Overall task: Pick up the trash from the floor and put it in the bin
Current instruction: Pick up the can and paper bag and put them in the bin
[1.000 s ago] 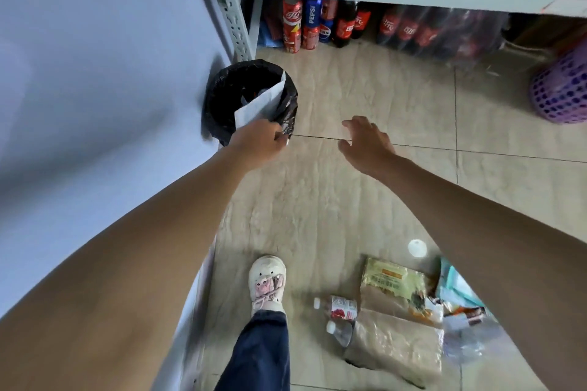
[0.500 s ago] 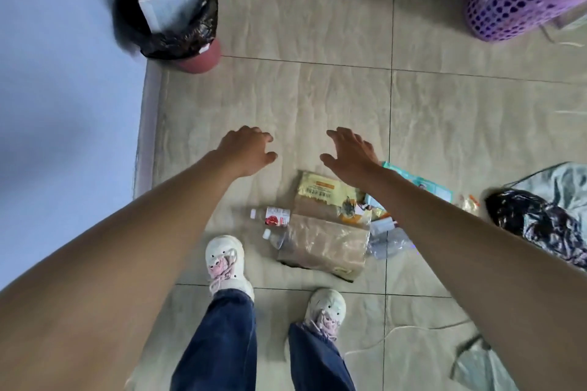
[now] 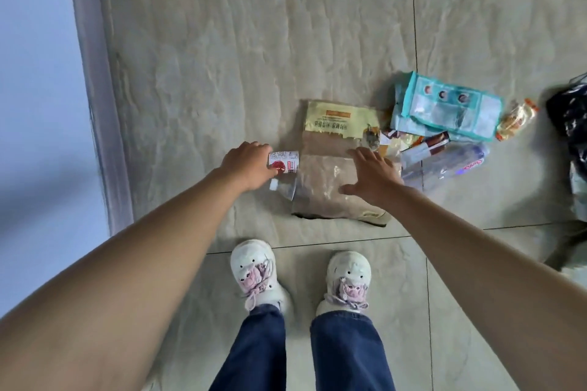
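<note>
My left hand [image 3: 251,165] touches the small red-labelled bottle [image 3: 284,162], not clasping; right hand [image 3: 371,176] spread wide over the brown bag [image 3: 324,187], its print unreadable.

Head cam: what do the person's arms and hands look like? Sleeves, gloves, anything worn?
Both arms are bare from the frame edge down to the wrist, with no sleeve in view. The left hand and the right hand wear no gloves, and no watch, ring or bracelet shows on the sides visible here. Lower down the person wears dark blue trousers and white shoes with pink laces.
</note>
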{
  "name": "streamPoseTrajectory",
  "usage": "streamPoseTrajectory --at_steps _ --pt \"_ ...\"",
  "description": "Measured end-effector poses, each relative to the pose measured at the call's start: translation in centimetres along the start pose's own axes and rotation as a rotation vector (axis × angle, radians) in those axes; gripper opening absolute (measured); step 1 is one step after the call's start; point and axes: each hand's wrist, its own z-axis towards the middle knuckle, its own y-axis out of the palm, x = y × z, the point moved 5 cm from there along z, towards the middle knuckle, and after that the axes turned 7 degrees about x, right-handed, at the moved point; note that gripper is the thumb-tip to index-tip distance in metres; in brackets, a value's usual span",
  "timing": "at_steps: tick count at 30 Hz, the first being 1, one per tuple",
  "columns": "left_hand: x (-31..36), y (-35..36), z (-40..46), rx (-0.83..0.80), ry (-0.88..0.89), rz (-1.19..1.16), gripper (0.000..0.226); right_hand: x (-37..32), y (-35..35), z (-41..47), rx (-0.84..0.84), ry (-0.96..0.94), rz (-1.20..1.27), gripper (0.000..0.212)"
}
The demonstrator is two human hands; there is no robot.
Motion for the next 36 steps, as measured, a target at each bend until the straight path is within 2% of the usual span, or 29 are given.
streamPoseTrajectory --at_steps 5,10,14,17,20,23,25,30,36 --pt "-2.7 6.4 2.7 0.002 -0.067 -0.011 0.054 -0.3 6.5 3.0 -0.014 -0.047 -0.084 0.107" --pt "-3.6 9.7 6.7 0.111 -0.015 0.077 0.069 0.2 12.1 6.2 -0.111 -0.058 -0.25 0.139" --pt "-2.9 12.0 9.3 0.127 0.05 0.158 0.084 1.2 14.4 7.6 -0.07 -0.032 -0.264 0.146" --pt "-2.6 13.7 11.0 0.115 -0.013 0.218 0.082 2.0 15.4 8.2 -0.018 -0.035 -0.25 0.144" --pt "-3.2 14.0 11.6 0.129 -0.124 0.183 0.069 2.1 15.2 8.1 0.068 -0.079 -0.174 0.125" --pt "-4.1 13.4 11.4 0.138 -0.205 0.126 0.071 2.4 14.4 7.7 0.168 -0.126 -0.169 0.073" --pt "-4.6 12.1 10.8 0.148 -0.249 0.092 0.073 2.6 13.4 7.0 0.205 -0.146 -0.155 0.048" --pt "-5.1 7.1 8.0 0.153 -0.31 0.025 0.072 2.5 8.5 5.2 0.262 -0.117 -0.106 0.027" --pt "-2.6 -1.8 4.2 0.199 -0.271 0.014 0.072 1.4 -1.2 2.8 0.329 -0.065 -0.092 0.018"
